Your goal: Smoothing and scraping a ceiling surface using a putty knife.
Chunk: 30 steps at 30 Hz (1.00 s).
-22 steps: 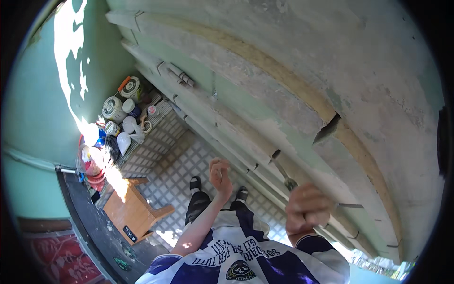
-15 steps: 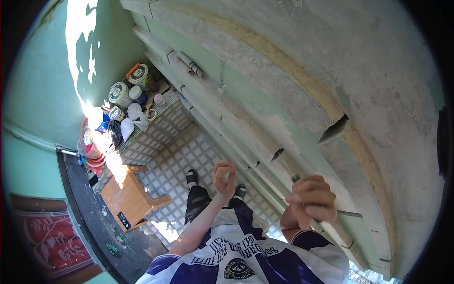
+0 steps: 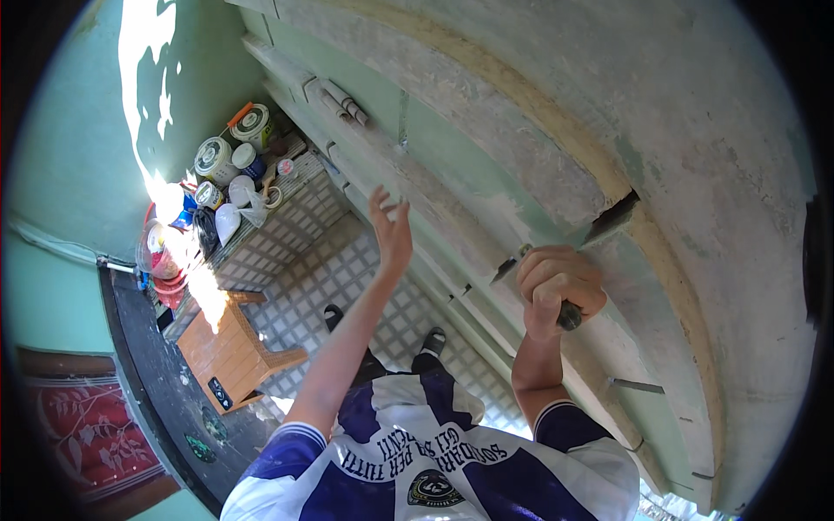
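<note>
My right hand (image 3: 560,282) is closed round a dark-handled scraper (image 3: 570,316). The butt of its handle sticks out below my fist, and the blade is hard to make out past my fingers. That fist is in front of the pale, patchy wall moulding (image 3: 469,221), beside a dark notch (image 3: 504,268) in it; I cannot tell whether the blade touches. My left hand (image 3: 393,233) is raised over the tiled floor, fingers apart and slightly curled, holding nothing. It looks close to the lower ledges of the wall, but contact cannot be made out.
Paint buckets (image 3: 214,161), bags and a tape roll (image 3: 274,197) crowd a tiled counter at the far left. An orange-brown wooden stool (image 3: 224,356) with a phone (image 3: 219,393) stands left of me. Rolled sheets (image 3: 343,102) lie on a ledge; another dark gap (image 3: 613,217) breaks the curved yellowish trim.
My left hand has moved forward, and its fingers have spread from a curl. My right hand has risen slightly along the wall and turned, with the scraper's handle end now showing.
</note>
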### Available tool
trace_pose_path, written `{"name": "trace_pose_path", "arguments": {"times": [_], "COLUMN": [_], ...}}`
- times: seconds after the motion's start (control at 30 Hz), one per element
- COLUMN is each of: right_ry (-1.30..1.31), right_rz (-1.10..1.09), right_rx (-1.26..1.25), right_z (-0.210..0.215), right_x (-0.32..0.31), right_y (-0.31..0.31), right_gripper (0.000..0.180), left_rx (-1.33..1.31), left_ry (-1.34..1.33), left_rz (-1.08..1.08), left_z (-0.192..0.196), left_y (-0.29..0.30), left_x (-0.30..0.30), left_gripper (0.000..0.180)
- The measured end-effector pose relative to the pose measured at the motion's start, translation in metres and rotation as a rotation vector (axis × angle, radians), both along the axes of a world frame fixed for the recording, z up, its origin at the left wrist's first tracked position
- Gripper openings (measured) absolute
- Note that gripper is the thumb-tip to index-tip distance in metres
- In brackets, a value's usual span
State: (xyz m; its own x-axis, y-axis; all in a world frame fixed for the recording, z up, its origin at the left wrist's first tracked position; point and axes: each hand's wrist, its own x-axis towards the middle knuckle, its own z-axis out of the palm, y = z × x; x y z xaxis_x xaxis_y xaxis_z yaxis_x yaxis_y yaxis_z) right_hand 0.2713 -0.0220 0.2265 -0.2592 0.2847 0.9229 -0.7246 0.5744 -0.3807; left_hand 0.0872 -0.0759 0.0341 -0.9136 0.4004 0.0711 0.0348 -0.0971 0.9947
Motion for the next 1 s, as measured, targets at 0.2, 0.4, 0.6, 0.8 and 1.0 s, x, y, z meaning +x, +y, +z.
{"name": "trace_pose_path", "arguments": {"times": [0.2, 0.4, 0.6, 0.8, 1.0], "right_ry": [0.01, -0.022, -0.033, -0.03, -0.005], "right_rz": [-0.192, -0.204, -0.403, -0.425, -0.461], "right_rx": [0.046, 0.063, 0.063, -0.047, 0.031], "right_z": [-0.004, -0.008, -0.014, -0.02, -0.007], "right_x": [-0.014, -0.014, -0.034, -0.033, -0.032], "right_y": [-0.014, -0.004, -0.002, -0.002, -0.01], "right_gripper": [0.042, 0.031, 0.028, 0.033, 0.029], "left_rx": [-0.177, -0.351, -0.333, -0.315, -0.327], "left_ry": [-0.237, -0.395, -0.457, -0.169, -0.099], "left_rz": [0.152, 0.258, 0.36, 0.372, 0.371], "left_z": [0.004, 0.046, 0.051, 0.037, 0.037], "left_y": [0.047, 0.072, 0.095, 0.093, 0.092], "left_x": [-0.056, -0.047, -0.053, -0.052, -0.048], "left_gripper": [0.07, 0.076, 0.077, 0.07, 0.066]}}
